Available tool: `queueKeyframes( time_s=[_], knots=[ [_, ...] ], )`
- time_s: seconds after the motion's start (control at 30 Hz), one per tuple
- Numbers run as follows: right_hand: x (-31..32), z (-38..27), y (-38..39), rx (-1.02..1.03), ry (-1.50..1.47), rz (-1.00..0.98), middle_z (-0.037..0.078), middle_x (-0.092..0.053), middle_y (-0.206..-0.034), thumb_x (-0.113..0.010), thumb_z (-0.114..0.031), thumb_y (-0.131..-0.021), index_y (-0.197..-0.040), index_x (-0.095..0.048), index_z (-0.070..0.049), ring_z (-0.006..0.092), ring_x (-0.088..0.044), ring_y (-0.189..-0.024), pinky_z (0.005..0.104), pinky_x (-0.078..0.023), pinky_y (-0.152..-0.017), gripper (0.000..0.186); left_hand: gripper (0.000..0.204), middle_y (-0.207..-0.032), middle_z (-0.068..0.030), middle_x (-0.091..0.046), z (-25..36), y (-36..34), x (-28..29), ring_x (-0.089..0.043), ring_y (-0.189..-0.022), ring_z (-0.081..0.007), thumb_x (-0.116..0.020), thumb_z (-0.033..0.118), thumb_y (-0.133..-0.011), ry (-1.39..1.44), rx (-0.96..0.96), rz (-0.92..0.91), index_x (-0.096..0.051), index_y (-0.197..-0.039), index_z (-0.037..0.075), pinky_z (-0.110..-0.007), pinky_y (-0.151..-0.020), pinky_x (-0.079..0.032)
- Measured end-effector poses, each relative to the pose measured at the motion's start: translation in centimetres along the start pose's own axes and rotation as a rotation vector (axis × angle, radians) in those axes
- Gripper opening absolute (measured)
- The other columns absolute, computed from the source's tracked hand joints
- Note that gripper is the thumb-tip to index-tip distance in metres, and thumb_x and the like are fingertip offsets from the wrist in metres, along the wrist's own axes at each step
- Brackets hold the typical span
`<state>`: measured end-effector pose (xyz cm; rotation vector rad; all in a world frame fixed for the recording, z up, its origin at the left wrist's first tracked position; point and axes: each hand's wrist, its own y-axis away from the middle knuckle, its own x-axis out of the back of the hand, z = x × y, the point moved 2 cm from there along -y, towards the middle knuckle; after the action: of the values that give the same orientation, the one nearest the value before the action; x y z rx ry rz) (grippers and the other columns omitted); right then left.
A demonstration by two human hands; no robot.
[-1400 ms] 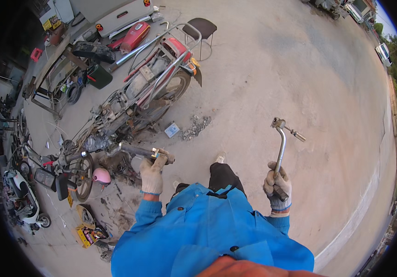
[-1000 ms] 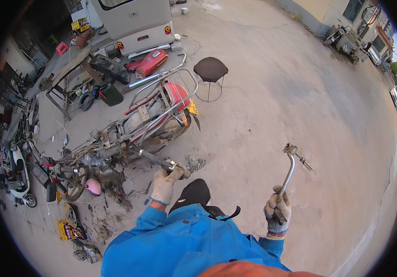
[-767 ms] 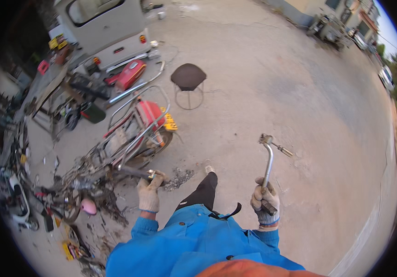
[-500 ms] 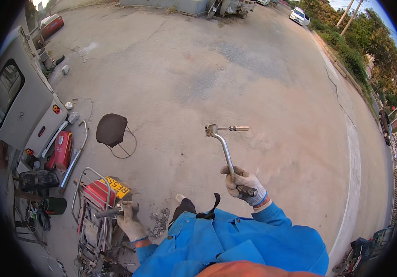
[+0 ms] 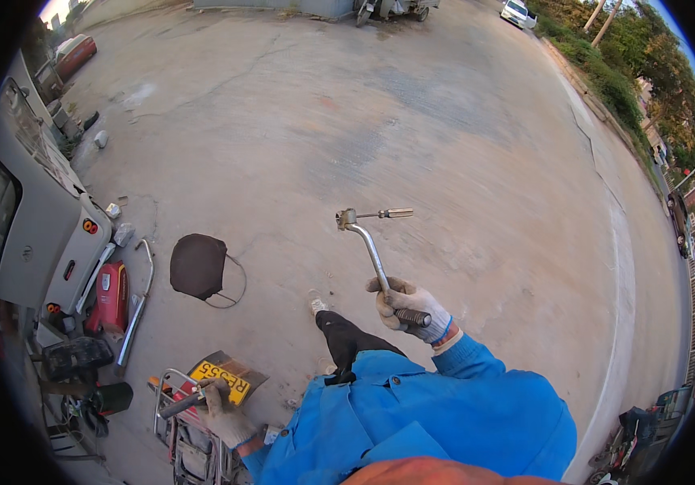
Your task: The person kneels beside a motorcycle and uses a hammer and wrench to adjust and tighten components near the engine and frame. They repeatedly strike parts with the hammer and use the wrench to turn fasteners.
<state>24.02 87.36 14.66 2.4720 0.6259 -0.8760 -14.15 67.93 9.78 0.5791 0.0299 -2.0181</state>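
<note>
Steel, dull and bent, is what the right hand (image 5: pixel 406 307) carries: a metal handlebar piece (image 5: pixel 376 255) with a black ribbed grip at the lower end, a curved tube rising to an elbow, and a thin lever sticking out sideways at the top. The gloved fingers are wrapped tight around the ribbed grip, and the bar stands up and away from the body, over bare concrete.

Down at the lower left, the left hand (image 5: pixel 222 412), also in a pale knitted work glove, is closed around a short dark bar (image 5: pixel 182 404) that sticks out to the left, right over the rear rack of a stripped motorbike frame (image 5: pixel 194 444). A yellow number plate (image 5: pixel 222 381) sits just beside that hand. Both sleeves are bright blue cloth, and one dark trouser leg with a pale shoe steps forward between the hands.

A round dark stool (image 5: pixel 198 265) on thin wire legs stands near the frame. Farther left lie a red bodywork panel (image 5: pixel 111 295) and a chrome tube (image 5: pixel 137 303), next to the rear of a grey van (image 5: pixel 32 234).

Compared with half a second ago, the view has turned slightly: the stool and the van sit larger and closer to the middle, while the bent bar is held at much the same angle in the same fist.
</note>
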Motion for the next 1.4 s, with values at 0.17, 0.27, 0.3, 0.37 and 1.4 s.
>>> queueKeyframes(
  time_s=[0.17, 0.27, 0.3, 0.37, 1.4],
  knots=[
    [-3.1, -3.6, -13.9, -0.187, 0.083, -0.145, 0.009, -0.063, -0.085, -0.079, -0.026, -0.099, -0.141, -0.051, 0.007, 0.0176, -0.061, -0.064, 0.0290, -0.046, -0.052, 0.061, 0.023, -0.108, -0.0085, -0.067, 1.3, -4.1, -2.6, -0.064, -0.093, -0.0129, -0.069, 0.008, -0.104, 0.049, -0.161, 0.205, -0.062, -0.125, 0.000, -0.024, -0.084, -0.056],
    [-7.0, -6.2, -23.5, -0.261, 0.180, -0.237, 0.007, -0.063, -0.085, -0.073, -0.025, -0.102, -0.141, -0.053, 0.006, 0.0153, -0.060, -0.061, 0.0258, -0.042, -0.048, 0.054, 0.014, -0.106, -0.0071, -0.069, 4.6, -6.3, -4.3, -0.067, -0.092, -0.0138, -0.069, 0.007, -0.103, 0.134, -0.263, 0.262, -0.067, -0.116, 0.001, -0.028, -0.086, -0.057],
    [-8.0, -6.9, -26.7, -0.295, 0.181, -0.242, 0.007, -0.063, -0.083, -0.074, -0.025, -0.101, -0.140, -0.053, 0.007, 0.0160, -0.060, -0.060, 0.0259, -0.042, -0.047, 0.055, 0.015, -0.106, -0.0070, -0.069, 5.2, -6.9, -4.9, -0.068, -0.092, -0.0138, -0.070, 0.008, -0.103, 0.082, -0.281, 0.312, -0.066, -0.115, 0.001, -0.029, -0.086, -0.057],
    [-10.1, -7.6, -33.3, -0.313, 0.207, -0.380, 0.008, -0.062, -0.077, -0.079, -0.025, -0.096, -0.138, -0.052, 0.009, 0.0166, -0.058, -0.052, 0.0266, -0.040, -0.042, 0.061, 0.017, -0.108, -0.0074, -0.070, 6.0, -7.3, -6.3, -0.067, -0.093, -0.0149, -0.069, 0.006, -0.100, -0.004, -0.316, 0.478, -0.066, -0.116, 0.001, -0.029, -0.088, -0.054],
    [-45.0, 22.8, -52.7, -0.988, 0.497, -0.979, 0.007, -0.059, -0.078, -0.071, -0.018, -0.105, -0.141, -0.051, 0.005, 0.0138, -0.052, -0.050, 0.0263, -0.040, -0.042, 0.048, 0.017, -0.099, -0.0125, -0.074, 14.5, -9.8, 5.2, -0.073, -0.094, -0.0221, -0.064, 0.004, -0.101, 0.195, -0.473, 1.294, -0.065, -0.117, -0.003, -0.038, -0.091, -0.059]
  ],
)
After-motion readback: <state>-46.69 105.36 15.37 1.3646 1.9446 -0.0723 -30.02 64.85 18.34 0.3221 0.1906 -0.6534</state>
